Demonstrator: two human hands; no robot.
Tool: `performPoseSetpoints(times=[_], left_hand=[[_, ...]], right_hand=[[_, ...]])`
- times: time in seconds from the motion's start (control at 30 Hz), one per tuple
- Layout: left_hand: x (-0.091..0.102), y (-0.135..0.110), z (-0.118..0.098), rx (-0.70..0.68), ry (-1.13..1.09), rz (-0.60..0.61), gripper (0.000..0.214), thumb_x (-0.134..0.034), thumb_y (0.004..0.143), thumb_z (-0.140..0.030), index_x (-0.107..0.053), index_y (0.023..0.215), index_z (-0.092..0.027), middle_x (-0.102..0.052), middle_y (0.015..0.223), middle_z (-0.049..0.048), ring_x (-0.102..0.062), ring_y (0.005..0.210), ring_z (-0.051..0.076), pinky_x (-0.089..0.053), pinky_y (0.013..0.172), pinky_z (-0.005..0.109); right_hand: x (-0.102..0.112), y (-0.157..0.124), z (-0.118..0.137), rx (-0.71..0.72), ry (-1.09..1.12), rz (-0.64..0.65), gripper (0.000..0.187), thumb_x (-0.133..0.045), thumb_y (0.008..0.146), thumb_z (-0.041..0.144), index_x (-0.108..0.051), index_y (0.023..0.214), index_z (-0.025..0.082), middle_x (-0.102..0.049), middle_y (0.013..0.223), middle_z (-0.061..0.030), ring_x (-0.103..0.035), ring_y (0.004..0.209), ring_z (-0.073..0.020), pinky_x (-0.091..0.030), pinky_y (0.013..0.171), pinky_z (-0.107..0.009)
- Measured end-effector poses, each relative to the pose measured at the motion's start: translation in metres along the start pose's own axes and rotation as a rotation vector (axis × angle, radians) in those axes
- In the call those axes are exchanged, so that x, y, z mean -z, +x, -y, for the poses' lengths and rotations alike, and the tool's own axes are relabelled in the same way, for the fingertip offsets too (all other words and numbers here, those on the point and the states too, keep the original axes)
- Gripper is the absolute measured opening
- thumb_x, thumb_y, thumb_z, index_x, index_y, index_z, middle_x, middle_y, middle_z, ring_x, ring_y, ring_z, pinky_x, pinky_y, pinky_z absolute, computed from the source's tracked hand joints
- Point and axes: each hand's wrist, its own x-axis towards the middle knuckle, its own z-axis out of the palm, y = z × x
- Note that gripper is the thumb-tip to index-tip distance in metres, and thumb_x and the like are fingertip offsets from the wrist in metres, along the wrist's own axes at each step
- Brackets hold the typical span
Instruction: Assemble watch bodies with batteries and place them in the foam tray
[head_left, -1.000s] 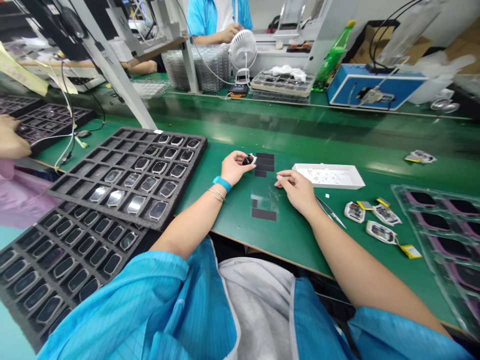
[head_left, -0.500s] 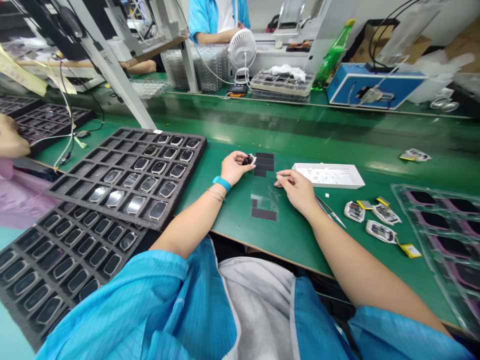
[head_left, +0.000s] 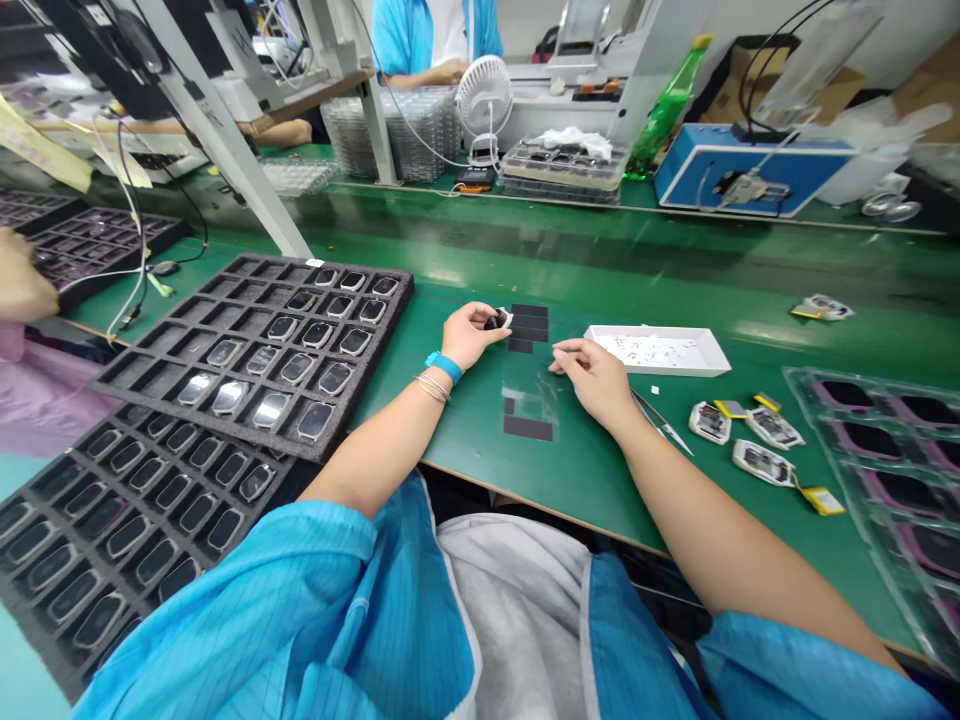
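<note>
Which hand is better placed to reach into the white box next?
Probably the right hand: it is beside the white box, though whether it pinches something tiny is unclear. The left hand is farther away and holds a small dark part.

One head-worn camera looks forward and down over a green workbench [head_left: 469, 435].
From where I stand, the view begins at the wearer's head, so the grey shirt [head_left: 517, 610] and blue sleeve [head_left: 255, 600] lie closest, along the bottom. The left hand [head_left: 466, 338] and right hand [head_left: 596, 385] sit mid-picture, fairly near. Farther off, at the top, come a white fan [head_left: 486, 97] and a co-worker [head_left: 396, 40]. It spans wide, black foam tray [head_left: 202, 315] at left, clear tray [head_left: 885, 555] at right.
</note>
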Motion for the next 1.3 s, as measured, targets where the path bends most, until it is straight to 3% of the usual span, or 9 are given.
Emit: performPoseSetpoints(times=[1.3], left_hand=[[0.0004, -0.0010, -0.0011, 0.004, -0.007, 0.019, 0.032, -0.090, 0.053, -0.016, -0.065, 0.073, -0.019, -0.070, 0.077, -0.0011, -0.063, 0.073, 0.013, -0.054, 0.075, 0.029]], right_hand=[[-0.0003, 0.0008, -0.0005, 0.014, -0.010, 0.007, 0.046, -0.067, 0.079, 0.064, -0.069, 0.095, 0.022, -0.075, 0.075, -0.0052, -0.073, 0.076, -0.0240, -0.055, 0.082, -0.041]])
